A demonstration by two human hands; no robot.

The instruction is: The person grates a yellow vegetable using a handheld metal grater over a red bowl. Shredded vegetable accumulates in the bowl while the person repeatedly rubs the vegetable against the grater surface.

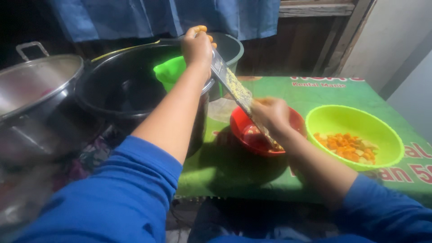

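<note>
Hands are working a flat metal grater [234, 87] slanting down into a red bowl [252, 135] on the green table covering [315, 94]: the left hand [197, 45] is gripping its top end, the right hand [271, 116], blurred, is pressing something unclear against its lower face, beside a lime-green bowl [355, 121] of orange pieces.

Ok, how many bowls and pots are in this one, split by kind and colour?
Red bowl: 1
Green bowl with orange pieces: 1
Black pot: 1
Metal pot: 1
Dark green pot, behind: 1
Total: 5
The hands, left and right, work a grater over the red bowl.
</note>
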